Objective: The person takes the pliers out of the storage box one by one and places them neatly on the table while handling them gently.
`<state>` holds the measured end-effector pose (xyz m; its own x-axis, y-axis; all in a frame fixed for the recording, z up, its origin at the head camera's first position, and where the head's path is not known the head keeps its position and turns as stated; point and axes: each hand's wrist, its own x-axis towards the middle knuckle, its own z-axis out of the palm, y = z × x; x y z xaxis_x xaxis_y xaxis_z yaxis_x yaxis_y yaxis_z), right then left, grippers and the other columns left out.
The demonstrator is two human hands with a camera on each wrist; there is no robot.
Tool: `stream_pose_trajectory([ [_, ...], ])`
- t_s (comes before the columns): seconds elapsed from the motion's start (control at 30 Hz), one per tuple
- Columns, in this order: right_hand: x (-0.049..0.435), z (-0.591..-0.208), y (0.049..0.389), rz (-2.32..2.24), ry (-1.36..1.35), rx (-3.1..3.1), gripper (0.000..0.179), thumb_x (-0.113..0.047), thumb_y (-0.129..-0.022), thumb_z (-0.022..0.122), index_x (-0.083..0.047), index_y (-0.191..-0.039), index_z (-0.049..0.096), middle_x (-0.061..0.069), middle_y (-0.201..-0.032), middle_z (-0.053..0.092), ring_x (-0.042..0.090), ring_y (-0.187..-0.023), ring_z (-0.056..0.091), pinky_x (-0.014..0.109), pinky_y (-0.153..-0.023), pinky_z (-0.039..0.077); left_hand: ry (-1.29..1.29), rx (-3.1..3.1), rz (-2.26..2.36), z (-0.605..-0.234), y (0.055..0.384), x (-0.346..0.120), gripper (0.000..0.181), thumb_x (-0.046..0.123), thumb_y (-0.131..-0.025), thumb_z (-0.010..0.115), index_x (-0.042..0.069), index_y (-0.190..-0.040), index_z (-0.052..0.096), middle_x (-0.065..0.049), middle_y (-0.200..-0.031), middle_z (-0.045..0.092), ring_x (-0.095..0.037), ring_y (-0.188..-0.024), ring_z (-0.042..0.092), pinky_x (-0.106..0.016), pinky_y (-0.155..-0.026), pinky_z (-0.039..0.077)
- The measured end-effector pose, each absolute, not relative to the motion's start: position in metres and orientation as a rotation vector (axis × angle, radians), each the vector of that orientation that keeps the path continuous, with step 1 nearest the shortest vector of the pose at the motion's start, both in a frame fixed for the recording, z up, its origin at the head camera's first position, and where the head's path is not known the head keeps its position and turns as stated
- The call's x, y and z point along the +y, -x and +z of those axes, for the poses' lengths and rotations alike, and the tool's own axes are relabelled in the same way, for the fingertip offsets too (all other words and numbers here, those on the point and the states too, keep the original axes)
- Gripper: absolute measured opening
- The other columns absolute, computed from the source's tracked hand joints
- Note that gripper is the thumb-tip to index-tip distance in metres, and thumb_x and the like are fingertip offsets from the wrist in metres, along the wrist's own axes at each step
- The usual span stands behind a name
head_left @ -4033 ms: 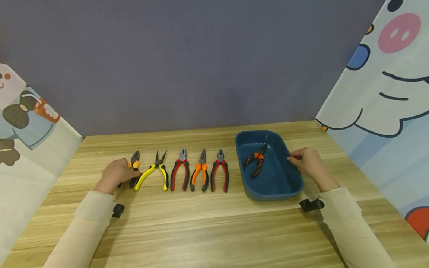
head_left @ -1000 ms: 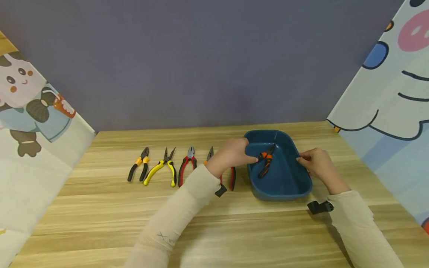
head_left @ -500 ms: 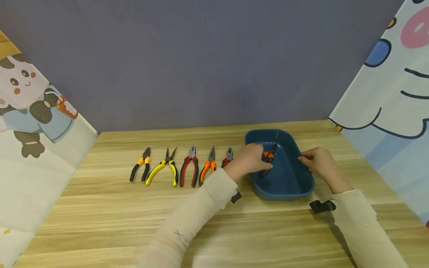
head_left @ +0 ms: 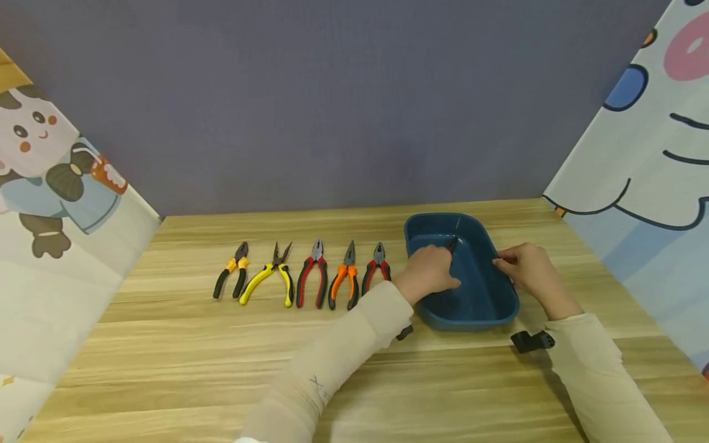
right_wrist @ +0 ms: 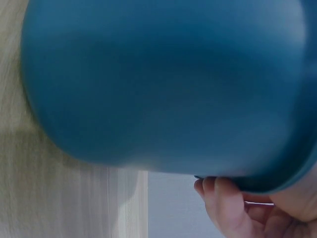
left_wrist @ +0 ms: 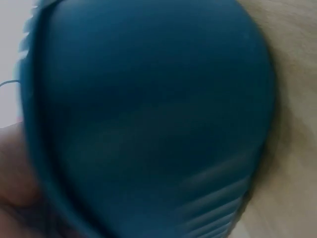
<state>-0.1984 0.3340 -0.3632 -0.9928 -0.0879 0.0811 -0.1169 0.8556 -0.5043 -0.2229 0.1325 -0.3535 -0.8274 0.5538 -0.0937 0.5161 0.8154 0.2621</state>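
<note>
My left hand (head_left: 431,271) reaches down inside a blue plastic bin (head_left: 482,317), over a pair of black-and-orange pliers. Only the dark jaw tips of those pliers (head_left: 452,243) show past the knuckles; the handles are hidden under the hand, and I cannot tell whether the fingers grip them. My right hand (head_left: 528,271) pinches the bin's right rim between thumb and fingers. In the right wrist view, fingers (right_wrist: 230,203) lie against the bin's outer wall (right_wrist: 148,99). The left wrist view is filled by the bin's side (left_wrist: 158,109), with part of the hand at the left edge.
Left of the bin, several pliers stand in a row on the wooden table (head_left: 194,369): yellow-black pliers (head_left: 232,269), yellow long-nose pliers (head_left: 271,271), red-black pliers (head_left: 313,274), orange pliers (head_left: 346,274) and more red-black pliers (head_left: 379,264). A grey partition (head_left: 332,111) rises behind.
My left hand has left the yellow-black pliers at the row's left end, crossed to the bin and gone down over the black-and-orange pliers, covering them. The right hand keeps its hold on the rim.
</note>
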Motion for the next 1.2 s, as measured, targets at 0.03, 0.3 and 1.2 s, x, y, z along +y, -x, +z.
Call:
stream_pose_trajectory([
  [0.03,0.334,-0.363,0.198,0.813,-0.166,-2.976,0.028,-0.007,-0.09,0.06,0.015,-0.108,0.062,0.029,-0.09,0.066,0.017,-0.05,0.06,0.026,-0.044,0.048,-0.839,2.83,0.335,-0.356,0.223,0.134,0.031,0.042,-0.081,0.071,0.014,-0.07,0.066,0.001,-0.085,0.064,-0.014,-0.083,0.058,-0.025,-0.069,0.046],
  [0.3,0.332,-0.363,0.198,0.846,-0.161,-2.99,0.03,-0.008,-0.091,0.059,0.016,-0.109,0.061,0.031,-0.094,0.065,0.019,-0.053,0.062,0.028,-0.045,0.05,-0.816,2.888,0.224,-0.372,0.228,0.142,0.029,0.042,-0.08,0.073,0.013,-0.078,0.07,-0.005,-0.105,0.062,-0.02,-0.096,0.056,-0.028,-0.079,0.047],
  [1.2,0.335,-0.363,0.198,0.818,-0.17,-2.957,0.026,-0.005,-0.089,0.059,0.016,-0.104,0.063,0.03,-0.088,0.066,0.019,-0.046,0.059,0.026,-0.042,0.047,-0.442,2.898,-0.119,-0.386,0.247,0.17,0.038,0.043,-0.081,0.069,0.036,-0.119,0.064,0.007,-0.12,0.061,-0.011,-0.109,0.055,-0.023,-0.084,0.046],
])
